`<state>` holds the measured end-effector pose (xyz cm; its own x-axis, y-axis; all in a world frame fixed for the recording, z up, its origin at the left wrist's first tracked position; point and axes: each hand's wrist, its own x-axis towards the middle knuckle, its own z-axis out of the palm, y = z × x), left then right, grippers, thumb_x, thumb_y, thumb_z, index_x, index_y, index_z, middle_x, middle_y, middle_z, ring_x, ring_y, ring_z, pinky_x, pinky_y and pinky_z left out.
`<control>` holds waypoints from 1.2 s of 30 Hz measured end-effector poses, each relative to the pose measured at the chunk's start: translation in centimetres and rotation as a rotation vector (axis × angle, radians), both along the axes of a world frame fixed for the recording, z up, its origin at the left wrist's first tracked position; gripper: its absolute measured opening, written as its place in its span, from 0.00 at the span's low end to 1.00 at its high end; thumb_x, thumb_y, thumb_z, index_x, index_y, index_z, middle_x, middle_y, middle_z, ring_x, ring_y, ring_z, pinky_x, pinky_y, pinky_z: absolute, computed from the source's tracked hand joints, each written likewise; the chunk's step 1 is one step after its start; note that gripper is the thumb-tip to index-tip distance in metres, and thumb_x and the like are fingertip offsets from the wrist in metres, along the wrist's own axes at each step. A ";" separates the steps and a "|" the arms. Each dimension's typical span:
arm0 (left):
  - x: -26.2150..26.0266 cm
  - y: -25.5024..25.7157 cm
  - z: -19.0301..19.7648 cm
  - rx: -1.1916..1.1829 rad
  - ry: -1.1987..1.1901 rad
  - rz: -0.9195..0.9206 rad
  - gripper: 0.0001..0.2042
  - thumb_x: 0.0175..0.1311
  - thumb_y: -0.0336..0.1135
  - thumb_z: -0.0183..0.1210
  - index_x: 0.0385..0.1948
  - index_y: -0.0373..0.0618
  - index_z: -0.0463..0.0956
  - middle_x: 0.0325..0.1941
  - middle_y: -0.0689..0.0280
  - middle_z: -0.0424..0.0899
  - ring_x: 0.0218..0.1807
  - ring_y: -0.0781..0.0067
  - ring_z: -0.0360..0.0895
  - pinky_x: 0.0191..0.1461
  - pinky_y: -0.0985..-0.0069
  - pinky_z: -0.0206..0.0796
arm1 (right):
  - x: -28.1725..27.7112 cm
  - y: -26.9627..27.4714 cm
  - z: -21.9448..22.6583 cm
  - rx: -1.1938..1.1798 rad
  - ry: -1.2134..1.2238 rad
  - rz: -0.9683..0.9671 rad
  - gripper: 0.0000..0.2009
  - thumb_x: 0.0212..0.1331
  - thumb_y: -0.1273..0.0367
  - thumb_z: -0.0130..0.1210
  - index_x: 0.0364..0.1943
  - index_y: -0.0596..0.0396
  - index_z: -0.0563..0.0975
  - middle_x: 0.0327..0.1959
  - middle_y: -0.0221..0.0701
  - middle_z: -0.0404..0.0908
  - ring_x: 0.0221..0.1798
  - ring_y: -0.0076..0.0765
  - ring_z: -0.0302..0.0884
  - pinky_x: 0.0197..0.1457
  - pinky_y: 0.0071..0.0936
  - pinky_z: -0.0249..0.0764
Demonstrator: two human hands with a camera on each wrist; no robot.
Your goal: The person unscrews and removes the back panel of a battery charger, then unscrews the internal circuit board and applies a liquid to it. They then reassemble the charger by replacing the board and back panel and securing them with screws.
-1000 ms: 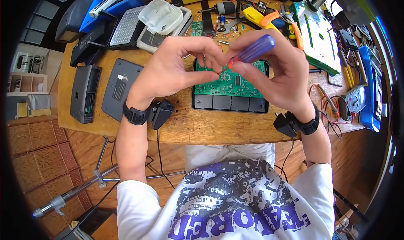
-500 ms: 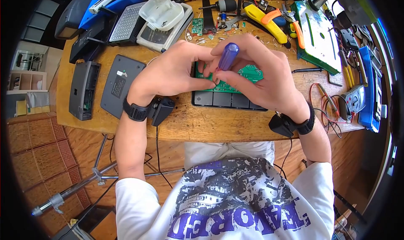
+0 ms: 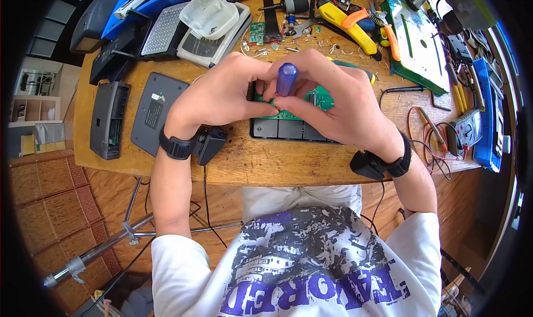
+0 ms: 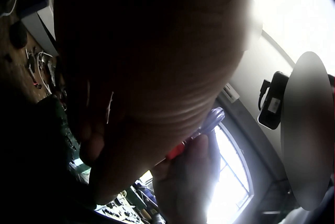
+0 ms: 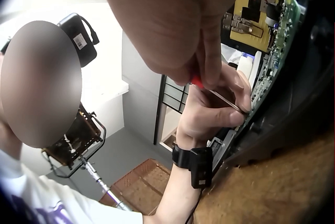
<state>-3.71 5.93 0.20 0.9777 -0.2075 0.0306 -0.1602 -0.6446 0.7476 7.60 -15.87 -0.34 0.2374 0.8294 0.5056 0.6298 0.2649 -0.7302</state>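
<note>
In the head view my right hand grips a screwdriver by its translucent purple handle, which stands nearly upright over a green circuit board. The board lies in a black plastic housing. My left hand reaches in from the other side, thumb and fingers pinching around the low end of the screwdriver. From the right wrist view, the thin metal shaft runs from a red collar down between the left fingertips, right at the board's surface. The tip itself is hidden by those fingers.
Left of the board lie a dark grey cover and a black casing. Behind are a white plastic container, a small green board and yellow-handled cutters. A multimeter with leads is at the right.
The screwdriver has swung from leaning right to nearly upright. My right hand has shifted left and the fingertips have come down toward the board. The left hand still pinches near the tip.
</note>
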 end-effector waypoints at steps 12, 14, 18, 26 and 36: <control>0.2 -0.2 -0.1 -0.006 -0.031 -0.010 0.13 0.54 0.31 0.81 0.34 0.38 0.85 0.33 0.60 0.89 0.34 0.62 0.85 0.44 0.69 0.78 | 0.1 -0.1 0.0 -0.005 -0.032 -0.014 0.20 0.65 0.77 0.71 0.59 0.59 0.80 0.44 0.31 0.91 0.42 0.30 0.93 0.48 0.27 0.87; 0.1 -0.2 -0.3 0.007 -0.049 -0.016 0.13 0.54 0.31 0.81 0.34 0.38 0.85 0.33 0.60 0.89 0.35 0.62 0.86 0.44 0.69 0.78 | 0.2 -0.1 -0.2 -0.006 -0.049 -0.014 0.20 0.65 0.77 0.71 0.59 0.59 0.80 0.44 0.31 0.91 0.42 0.30 0.93 0.48 0.27 0.87; 0.1 -0.3 -0.3 -0.019 -0.076 -0.014 0.12 0.54 0.29 0.79 0.33 0.38 0.83 0.30 0.63 0.85 0.32 0.65 0.81 0.41 0.70 0.75 | 0.1 -0.1 -0.3 -0.014 -0.046 -0.019 0.20 0.66 0.77 0.71 0.59 0.58 0.80 0.44 0.31 0.91 0.42 0.30 0.93 0.48 0.27 0.87; 0.0 -0.3 -0.4 -0.006 -0.116 -0.016 0.12 0.54 0.27 0.77 0.33 0.38 0.81 0.26 0.66 0.81 0.29 0.68 0.77 0.38 0.70 0.73 | 0.1 -0.1 -0.1 -0.031 -0.023 -0.011 0.18 0.67 0.74 0.70 0.57 0.57 0.78 0.42 0.35 0.90 0.43 0.39 0.92 0.46 0.32 0.86; 0.2 -0.7 0.8 -0.382 -0.264 0.171 0.18 0.68 0.33 0.74 0.56 0.37 0.85 0.45 0.64 0.88 0.45 0.75 0.83 0.49 0.73 0.74 | -0.3 -0.1 -0.1 -0.035 -0.043 -0.093 0.19 0.64 0.70 0.73 0.54 0.54 0.77 0.37 0.36 0.88 0.40 0.46 0.92 0.42 0.38 0.85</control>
<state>-3.51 5.21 0.96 0.9455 0.0291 0.3243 -0.2918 -0.3662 0.8836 7.27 -15.95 -0.41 0.2925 0.8223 0.4882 0.6816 0.1788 -0.7096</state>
